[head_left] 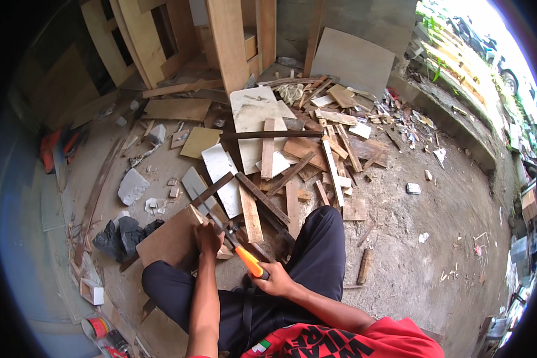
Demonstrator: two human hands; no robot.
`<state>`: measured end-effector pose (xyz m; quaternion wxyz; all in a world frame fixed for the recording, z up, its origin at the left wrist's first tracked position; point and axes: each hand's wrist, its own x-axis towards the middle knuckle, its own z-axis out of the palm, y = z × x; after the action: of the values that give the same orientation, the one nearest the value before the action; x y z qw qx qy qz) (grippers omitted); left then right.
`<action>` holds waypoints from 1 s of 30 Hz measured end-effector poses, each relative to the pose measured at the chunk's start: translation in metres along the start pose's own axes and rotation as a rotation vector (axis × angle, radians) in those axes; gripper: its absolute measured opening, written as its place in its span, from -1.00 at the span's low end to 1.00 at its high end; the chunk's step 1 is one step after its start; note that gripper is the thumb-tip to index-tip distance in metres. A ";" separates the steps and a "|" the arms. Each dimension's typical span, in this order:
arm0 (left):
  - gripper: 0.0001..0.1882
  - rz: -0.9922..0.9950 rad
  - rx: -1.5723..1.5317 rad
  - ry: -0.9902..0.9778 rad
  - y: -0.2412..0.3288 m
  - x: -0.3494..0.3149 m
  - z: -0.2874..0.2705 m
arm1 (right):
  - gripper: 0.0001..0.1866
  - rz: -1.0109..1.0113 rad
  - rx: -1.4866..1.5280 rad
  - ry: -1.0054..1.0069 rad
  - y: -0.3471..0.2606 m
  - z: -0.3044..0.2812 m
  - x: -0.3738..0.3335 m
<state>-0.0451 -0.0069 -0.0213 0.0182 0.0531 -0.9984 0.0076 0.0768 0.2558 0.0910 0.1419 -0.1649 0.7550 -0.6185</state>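
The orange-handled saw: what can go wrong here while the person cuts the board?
1. The left hand presses the brown board right beside the blade of the orange-handled saw; a slip could cut the fingers.
2. The board lies on loose wood scraps, so it may shift.
3. The right hand works close to the knee.

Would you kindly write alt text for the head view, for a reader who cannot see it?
Seen from above, a seated person's right hand grips a hand saw by its orange handle, while the left hand steadies a brown board. Scrap wood litters the dirt floor ahead.
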 end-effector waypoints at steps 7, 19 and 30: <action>-0.76 0.156 0.263 -0.176 -0.013 0.014 0.036 | -0.79 -0.060 0.011 -0.078 0.011 0.002 -0.008; -0.69 0.084 0.090 -0.078 0.010 0.006 -0.004 | -0.73 0.134 -0.070 0.119 -0.022 0.000 -0.023; -0.80 -0.054 -0.083 -0.188 0.012 0.004 -0.026 | -0.72 0.081 -0.179 0.104 -0.042 -0.009 -0.036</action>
<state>-0.0490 0.0053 0.0048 -0.0733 0.0798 -0.9933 -0.0396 0.1091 0.2714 0.1343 0.1123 -0.1140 0.8196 -0.5502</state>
